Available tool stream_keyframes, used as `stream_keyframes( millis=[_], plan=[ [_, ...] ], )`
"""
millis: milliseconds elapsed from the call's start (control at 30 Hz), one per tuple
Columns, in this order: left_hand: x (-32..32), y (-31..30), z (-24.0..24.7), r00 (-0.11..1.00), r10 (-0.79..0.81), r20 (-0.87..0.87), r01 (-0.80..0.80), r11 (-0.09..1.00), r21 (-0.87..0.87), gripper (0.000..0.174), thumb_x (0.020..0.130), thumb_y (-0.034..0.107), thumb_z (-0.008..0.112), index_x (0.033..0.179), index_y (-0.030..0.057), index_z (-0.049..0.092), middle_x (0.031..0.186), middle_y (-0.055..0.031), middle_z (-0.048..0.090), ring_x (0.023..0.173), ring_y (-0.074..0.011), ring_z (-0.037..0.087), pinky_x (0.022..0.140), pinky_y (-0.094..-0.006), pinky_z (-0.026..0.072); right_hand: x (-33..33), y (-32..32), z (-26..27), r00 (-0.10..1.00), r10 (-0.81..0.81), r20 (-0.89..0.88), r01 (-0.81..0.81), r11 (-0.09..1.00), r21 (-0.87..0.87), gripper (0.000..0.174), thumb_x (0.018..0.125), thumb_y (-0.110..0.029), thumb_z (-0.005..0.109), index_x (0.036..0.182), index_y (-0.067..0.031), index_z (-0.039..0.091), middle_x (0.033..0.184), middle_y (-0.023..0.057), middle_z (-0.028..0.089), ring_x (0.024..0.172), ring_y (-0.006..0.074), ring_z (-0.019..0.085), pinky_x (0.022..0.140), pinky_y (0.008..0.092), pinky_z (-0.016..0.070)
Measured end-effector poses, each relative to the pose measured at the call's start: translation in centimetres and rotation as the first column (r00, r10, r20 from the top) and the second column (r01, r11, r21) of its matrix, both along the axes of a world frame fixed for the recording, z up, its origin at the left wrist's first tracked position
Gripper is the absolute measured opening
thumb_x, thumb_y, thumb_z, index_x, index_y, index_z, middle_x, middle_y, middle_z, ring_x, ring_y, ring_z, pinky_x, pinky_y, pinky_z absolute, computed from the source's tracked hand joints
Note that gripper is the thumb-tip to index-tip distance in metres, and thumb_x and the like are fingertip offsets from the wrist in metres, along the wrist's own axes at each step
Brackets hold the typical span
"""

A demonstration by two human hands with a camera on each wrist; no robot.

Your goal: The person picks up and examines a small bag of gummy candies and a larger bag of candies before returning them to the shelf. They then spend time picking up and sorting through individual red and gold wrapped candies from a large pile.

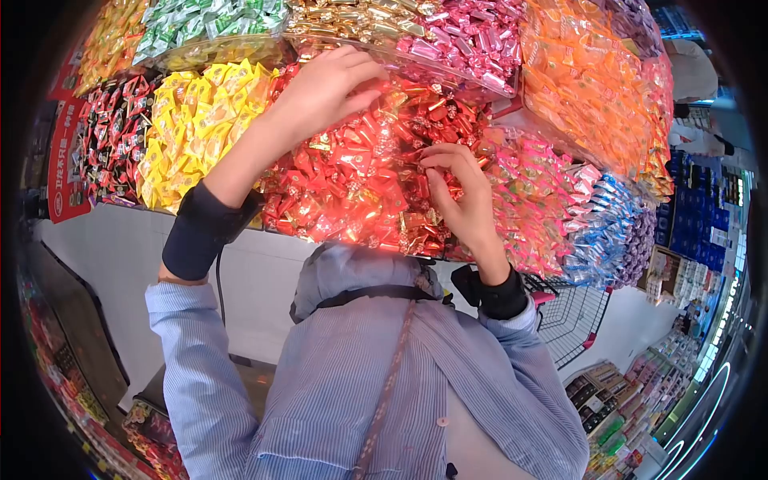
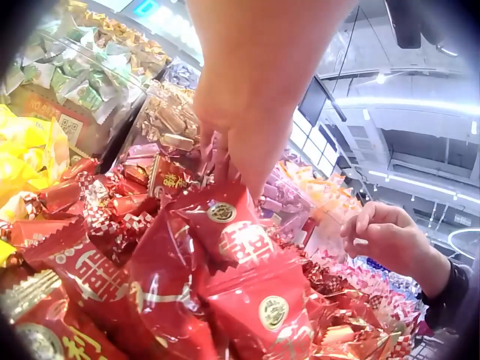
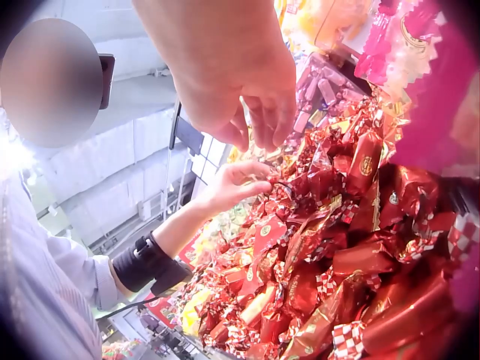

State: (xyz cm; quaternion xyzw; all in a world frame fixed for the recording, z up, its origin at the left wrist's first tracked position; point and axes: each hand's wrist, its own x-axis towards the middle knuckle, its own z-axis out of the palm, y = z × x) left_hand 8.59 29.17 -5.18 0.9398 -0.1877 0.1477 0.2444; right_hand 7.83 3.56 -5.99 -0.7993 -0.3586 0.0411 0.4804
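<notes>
Red candies (image 1: 360, 184), in glossy foil wrappers with twisted checkered ends and gold seals, lie heaped in the middle compartment of a sloping display. The left hand (image 1: 324, 88) is at the heap's upper edge, thumb and fingers curled and pinching a wrapper. The right hand (image 1: 460, 196) is lower on the heap near its right side, fingertips drawn together on the sweets; from these angles I cannot tell whether it has one between them. Yellow candies (image 1: 192, 120) border the heap on the left, pink candies (image 1: 544, 200) on the right and gold candies (image 1: 352, 20) above. Open heap lies between the two hands. A shopping cart (image 1: 572, 316) stands below the display's right part.
</notes>
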Motion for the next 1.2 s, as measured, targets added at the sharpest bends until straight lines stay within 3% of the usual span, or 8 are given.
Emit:
stream_keyframes(
  millis=[133, 267, 367, 467, 800, 1000, 1133, 1200],
  plan=[
    [-3.1, -3.2, 3.3, 0.999, -0.025, -0.031, 0.011, 0.921, -0.390, 0.025, 0.077, 0.009, 0.067, 0.101, 0.0048, 0.061, 0.096, -0.0075, 0.061, 0.088, -0.0236, 0.059, 0.075, -0.0314, 0.0482, 0.2, -0.2, 0.4, 0.996, -0.027, -0.080, 0.035, 0.994, 0.104, 0.020, 0.078, 0.003, 0.062, 0.097, -0.0018, 0.057, 0.102, 0.0112, 0.058, 0.088, 0.0209, 0.059, 0.073, 0.0288, 0.0473],
    [-6.0, -4.9, 4.3, 0.997, -0.028, -0.072, -0.009, 0.886, -0.464, 0.027, 0.073, 0.006, 0.071, 0.098, 0.0037, 0.062, 0.093, -0.0091, 0.061, 0.084, -0.0225, 0.060, 0.074, -0.0305, 0.0487, -0.7, -0.1, 1.6, 0.972, -0.029, -0.234, 0.079, 0.975, 0.208, 0.024, 0.077, 0.001, 0.065, 0.100, -0.0026, 0.058, 0.102, 0.0108, 0.059, 0.088, 0.0184, 0.059, 0.073, 0.0290, 0.0475],
    [-7.3, -5.7, 3.9, 0.989, -0.045, -0.144, -0.038, 0.852, -0.522, 0.026, 0.072, 0.007, 0.072, 0.096, 0.0022, 0.062, 0.090, -0.0095, 0.062, 0.084, -0.0236, 0.061, 0.073, -0.0318, 0.0488, -1.2, 0.2, 2.2, 0.981, 0.007, -0.195, 0.045, 0.964, 0.261, 0.027, 0.075, 0.000, 0.068, 0.100, -0.0033, 0.058, 0.099, 0.0111, 0.060, 0.086, 0.0202, 0.059, 0.072, 0.0292, 0.0474],
    [-8.4, -6.4, 3.6, 0.977, -0.059, -0.204, -0.064, 0.831, -0.552, 0.025, 0.072, 0.007, 0.072, 0.095, 0.0020, 0.062, 0.089, -0.0099, 0.062, 0.084, -0.0237, 0.061, 0.072, -0.0317, 0.0491, -0.9, 0.1, 2.1, 0.991, 0.123, 0.056, -0.129, 0.985, 0.114, 0.031, 0.072, 0.001, 0.069, 0.101, -0.0026, 0.058, 0.096, 0.0110, 0.061, 0.085, 0.0228, 0.059, 0.071, 0.0308, 0.0474],
    [-9.9, -7.5, 1.6, 0.967, -0.058, -0.249, -0.089, 0.835, -0.543, 0.025, 0.074, 0.008, 0.071, 0.097, 0.0018, 0.061, 0.094, -0.0104, 0.058, 0.087, -0.0250, 0.060, 0.074, -0.0326, 0.0495, -1.7, -0.2, 1.2, 0.981, 0.165, 0.099, -0.168, 0.986, 0.018, 0.029, 0.068, -0.003, 0.071, 0.094, -0.0038, 0.059, 0.090, 0.0103, 0.059, 0.082, 0.0272, 0.057, 0.071, 0.0355, 0.0469],
    [-10.0, -7.4, 1.3, 0.967, 0.059, -0.250, -0.173, 0.868, -0.466, 0.031, 0.075, 0.009, 0.070, 0.103, 0.0026, 0.060, 0.095, -0.0097, 0.059, 0.086, -0.0237, 0.060, 0.076, -0.0334, 0.0486, -0.2, -0.7, 0.1, 0.974, 0.005, 0.225, 0.018, 0.995, -0.099, 0.023, 0.068, -0.005, 0.071, 0.088, -0.0056, 0.060, 0.084, 0.0086, 0.059, 0.081, 0.0271, 0.056, 0.071, 0.0354, 0.0455],
    [-10.3, -6.0, 1.6, 0.944, 0.137, -0.301, -0.267, 0.851, -0.452, 0.031, 0.075, 0.008, 0.070, 0.105, 0.0034, 0.060, 0.093, -0.0091, 0.059, 0.084, -0.0203, 0.060, 0.075, -0.0305, 0.0479, 2.3, -2.6, -1.1, 0.914, -0.343, 0.217, 0.393, 0.880, -0.265, 0.020, 0.071, -0.009, 0.071, 0.087, -0.0033, 0.060, 0.084, 0.0107, 0.060, 0.082, 0.0299, 0.056, 0.070, 0.0383, 0.0449],
    [-10.7, -5.6, 1.4, 0.942, 0.156, -0.298, -0.282, 0.851, -0.443, 0.029, 0.077, 0.012, 0.069, 0.104, 0.0045, 0.060, 0.094, -0.0084, 0.060, 0.081, -0.0202, 0.061, 0.072, -0.0307, 0.0487, 2.8, -3.1, -1.6, 0.905, -0.327, 0.273, 0.406, 0.857, -0.318, 0.019, 0.072, -0.009, 0.070, 0.087, -0.0028, 0.060, 0.085, 0.0116, 0.060, 0.082, 0.0308, 0.055, 0.071, 0.0391, 0.0447]
  ],
)
